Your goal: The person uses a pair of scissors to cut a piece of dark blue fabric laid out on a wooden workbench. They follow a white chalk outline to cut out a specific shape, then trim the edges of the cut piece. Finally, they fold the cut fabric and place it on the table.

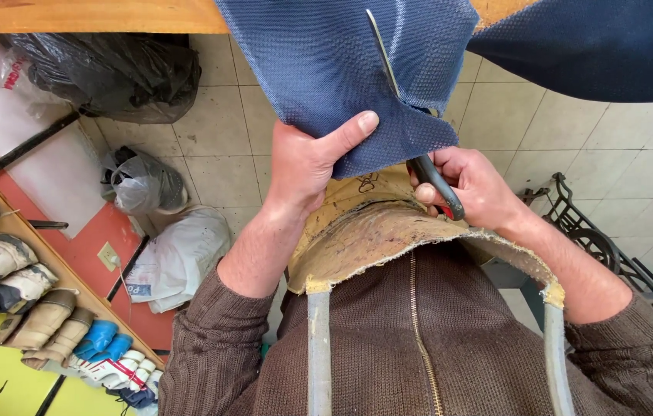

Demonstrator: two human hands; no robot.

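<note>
Hands: left [307, 166] grips blue fabric [342, 69], right [476, 185] scissors [419, 146].

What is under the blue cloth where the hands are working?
Under the blue cloth show tiled floor and the worn apron top. Scissors cut through it; the left hand fingers beneath are hidden.

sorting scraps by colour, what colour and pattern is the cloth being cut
Blue fabric with a fine dotted weave, seen best in the head view.

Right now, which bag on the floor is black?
The big black bag at the top left, under the wooden bench edge; the grey bag and white bag lie below it.
</note>
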